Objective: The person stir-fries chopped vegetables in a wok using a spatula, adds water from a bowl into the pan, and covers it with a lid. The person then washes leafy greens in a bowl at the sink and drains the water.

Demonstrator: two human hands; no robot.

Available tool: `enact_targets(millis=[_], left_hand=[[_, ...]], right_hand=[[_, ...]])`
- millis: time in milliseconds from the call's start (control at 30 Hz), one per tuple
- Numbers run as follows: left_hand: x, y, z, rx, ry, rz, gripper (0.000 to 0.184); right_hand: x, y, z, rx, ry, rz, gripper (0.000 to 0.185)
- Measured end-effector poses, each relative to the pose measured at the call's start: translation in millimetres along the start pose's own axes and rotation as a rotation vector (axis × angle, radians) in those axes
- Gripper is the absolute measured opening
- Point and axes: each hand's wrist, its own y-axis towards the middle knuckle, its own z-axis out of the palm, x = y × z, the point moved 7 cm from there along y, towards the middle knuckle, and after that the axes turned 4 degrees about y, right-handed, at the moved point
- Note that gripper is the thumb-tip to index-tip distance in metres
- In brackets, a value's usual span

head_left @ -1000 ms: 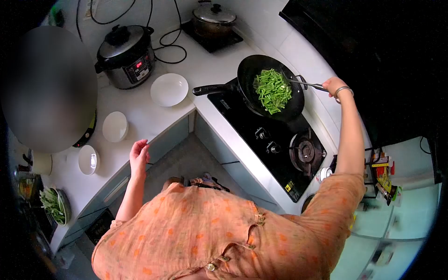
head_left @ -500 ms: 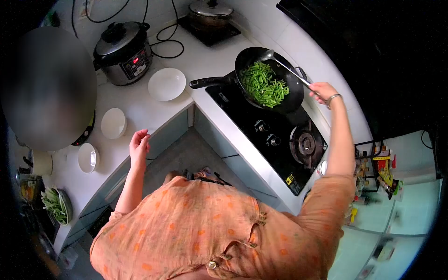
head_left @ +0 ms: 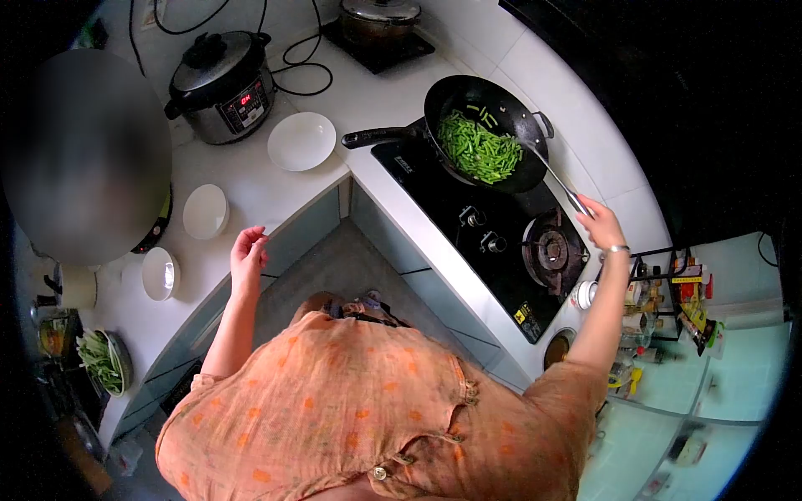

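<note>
My right hand point(head_left: 600, 222) is closed round the handle of a metal spatula point(head_left: 558, 180). The spatula's head is inside the black wok point(head_left: 527, 127), at the right side of the cut green beans point(head_left: 478, 149). The wok sits on the far burner of the black stove point(head_left: 455, 219), its long handle pointing left. My left hand point(head_left: 248, 250) hangs in the air before the counter edge, its fingers curled together; whether anything small is between them cannot be made out.
White plate point(head_left: 302, 142) and two white bowls point(head_left: 205, 211) point(head_left: 160, 274) stand on the counter. Behind are an electric cooker point(head_left: 224, 88) and a lidded pot point(head_left: 380, 18). Leafy greens point(head_left: 102, 361) fill a bowl at lower left. Bottles and packets point(head_left: 652, 313) stand at the right.
My right hand has moved down and toward me, drawing the spatula from the wok's far side to its right side. The beans have shifted, a few now lying apart. My left hand has barely moved.
</note>
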Motion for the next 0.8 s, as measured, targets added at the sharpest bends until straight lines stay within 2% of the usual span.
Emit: enact_targets(millis=[133,167,233,300,333,467,600,767,800], left_hand=[[-1.9,0.3,-0.1,0.024,0.025,0.007,0.016],[-3.2,-0.8,2.7,0.029,0.047,-0.001,0.016],[-5.6,-1.5,11.4,0.050,0.035,-0.012,0.016],[-7.1,-1.6,14.7,0.068,0.026,-0.014,0.016],[-10.2,-0.8,15.6,0.079,0.025,0.016,0.016],[-8.2,-2.6,10.7,0.054,0.033,0.024,0.015],[5.5,0.1,13.6,0.087,0.051,-0.011,0.016],[-5.6,-4.9,22.9,0.088,0.024,0.012,0.014],[-4.5,-4.5,21.4,0.086,0.020,0.015,0.014]], right_hand=[[-8.4,-3.5,9.4,0.080,-0.053,-0.214,0.044],[-2.8,-2.2,19.6,0.017,-0.155,-0.321,0.040],[9.1,5.7,41.3,-0.093,-0.225,-0.273,0.040],[11.2,21.7,54.5,-0.176,-0.161,-0.339,0.039],[12.4,23.5,52.0,-0.170,-0.183,-0.249,0.038],[15.3,37.7,46.2,-0.234,-0.113,-0.311,0.040],[15.3,52.8,87.7,-0.270,0.007,-0.287,0.040],[6.2,9.7,71.8,-0.233,-0.165,-0.202,0.039],[-15.7,18.1,63.6,-0.265,-0.104,-0.330,0.039]])
